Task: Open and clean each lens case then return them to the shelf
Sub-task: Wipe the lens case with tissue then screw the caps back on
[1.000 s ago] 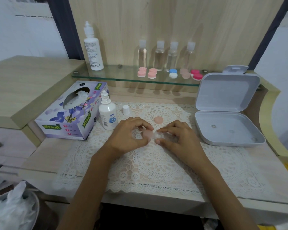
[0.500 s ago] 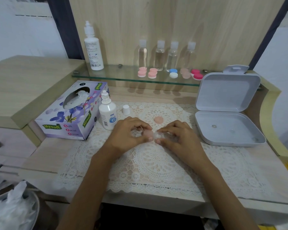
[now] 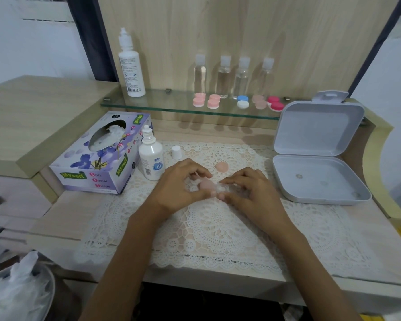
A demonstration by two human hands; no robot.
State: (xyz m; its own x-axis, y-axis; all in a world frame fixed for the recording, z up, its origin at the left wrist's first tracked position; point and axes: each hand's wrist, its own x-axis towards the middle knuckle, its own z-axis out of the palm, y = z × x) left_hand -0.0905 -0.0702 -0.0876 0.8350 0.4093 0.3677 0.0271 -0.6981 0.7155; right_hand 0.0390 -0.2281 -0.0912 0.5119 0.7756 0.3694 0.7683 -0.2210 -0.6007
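Note:
My left hand [image 3: 180,185] pinches a pale pink lens case [image 3: 206,184] low over the lace mat [image 3: 218,223]. My right hand [image 3: 250,193] holds a small wad of white tissue [image 3: 223,187] pressed against the case's right side. A loose pink cap [image 3: 221,167] lies on the mat just behind the hands. Several more lens cases, pink [image 3: 199,100], blue and white [image 3: 242,101] and red [image 3: 275,104], sit on the glass shelf [image 3: 162,107].
A solution bottle [image 3: 151,157] stands uncapped left of my hands, its white cap [image 3: 176,152] beside it. A tissue box [image 3: 100,156] sits further left. An open grey case [image 3: 317,158] is at the right. Clear bottles [image 3: 223,75] and a tall white bottle [image 3: 130,66] stand on the shelf.
Both hands stay in the same spot; the fingers shift slightly as the tissue works against the pink case.

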